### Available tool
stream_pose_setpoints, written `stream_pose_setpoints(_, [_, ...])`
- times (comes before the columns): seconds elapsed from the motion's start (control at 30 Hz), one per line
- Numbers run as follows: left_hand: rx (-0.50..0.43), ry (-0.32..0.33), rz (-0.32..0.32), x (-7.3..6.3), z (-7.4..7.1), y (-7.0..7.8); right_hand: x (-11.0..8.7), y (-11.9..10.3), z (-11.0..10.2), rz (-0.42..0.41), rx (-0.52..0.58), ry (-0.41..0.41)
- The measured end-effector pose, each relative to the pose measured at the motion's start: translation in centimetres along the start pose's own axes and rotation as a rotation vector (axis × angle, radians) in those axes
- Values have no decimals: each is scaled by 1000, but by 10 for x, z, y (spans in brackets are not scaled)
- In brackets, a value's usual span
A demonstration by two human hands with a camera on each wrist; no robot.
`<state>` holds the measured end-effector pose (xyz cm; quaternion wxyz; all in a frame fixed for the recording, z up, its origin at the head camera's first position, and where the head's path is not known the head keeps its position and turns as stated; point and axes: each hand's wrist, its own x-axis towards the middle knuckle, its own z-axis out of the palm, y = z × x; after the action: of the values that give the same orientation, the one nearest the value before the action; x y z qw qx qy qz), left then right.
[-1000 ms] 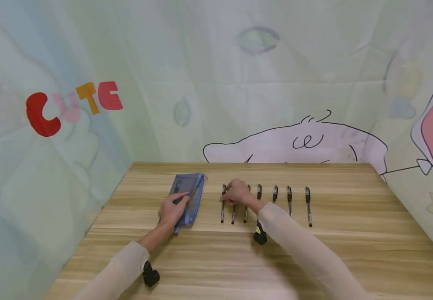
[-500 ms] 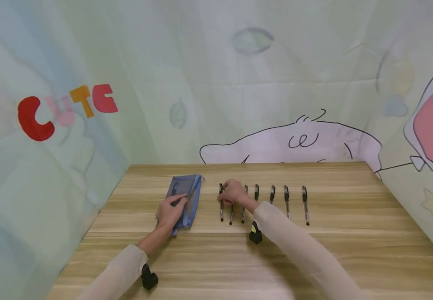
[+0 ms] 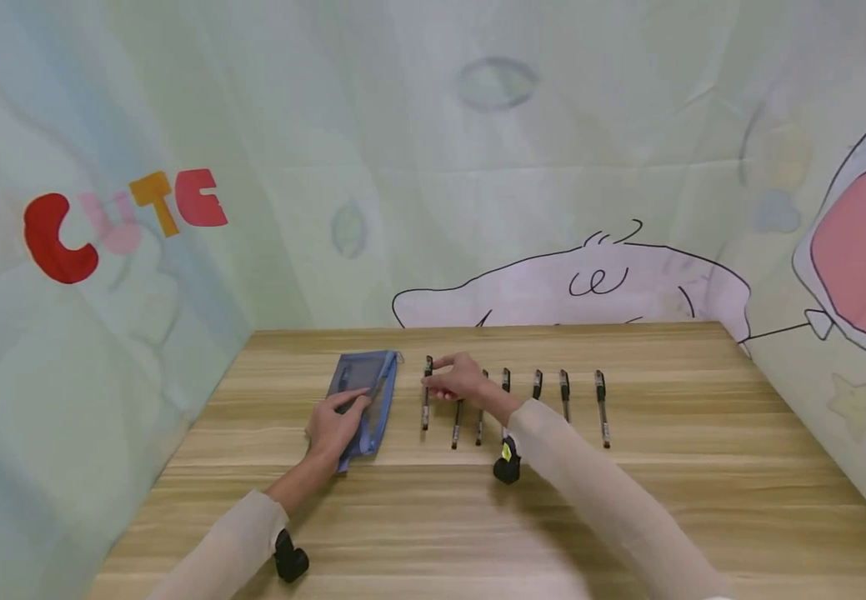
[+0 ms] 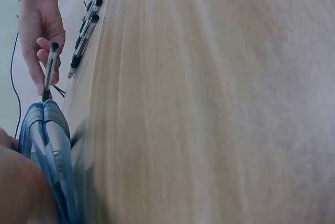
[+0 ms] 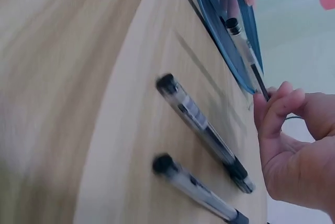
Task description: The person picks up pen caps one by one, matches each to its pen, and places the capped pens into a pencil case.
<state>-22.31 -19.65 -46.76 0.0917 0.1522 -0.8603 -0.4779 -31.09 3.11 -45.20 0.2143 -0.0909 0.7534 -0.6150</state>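
Observation:
My right hand (image 3: 461,377) pinches a clear-barrelled gel pen (image 3: 426,404) with a black cap and holds it lifted off the table. In the right wrist view that pen (image 5: 246,51) points with its black end towards the open mouth of a blue zip pouch (image 5: 209,17). My left hand (image 3: 333,423) grips the upper side of the pouch (image 3: 383,404), which lies on the left with see-through mesh and its opening facing right. A dark, slim shape shows through the mesh. In the left wrist view my right hand (image 4: 44,35) holds the pen beside the pouch (image 4: 55,135).
Several similar pens lie in a row right of the pouch, among them the rightmost pen (image 3: 603,408) and one near pen (image 5: 196,124). My right forearm passes over part of the row. A printed cloth wall (image 3: 312,250) encloses the wooden table (image 3: 417,517).
My right hand has picked the leftmost pen up from the row and moved it a little left towards the pouch. The left hand keeps its hold; the head view has shifted slightly.

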Motion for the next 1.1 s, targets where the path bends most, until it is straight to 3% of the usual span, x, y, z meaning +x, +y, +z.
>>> stream_pose_setpoints(0.4, [-12, 15, 11, 0, 4, 0, 16, 1, 40, 29, 159, -5])
stream_pose_setpoints(0.7, [4, 55, -1, 0, 2, -1, 20, 3, 82, 32, 165, 32])
stream_pose_setpoints(1.1, [-6, 70, -5, 1, 2, -2, 21, -4, 93, 77, 171, 26])
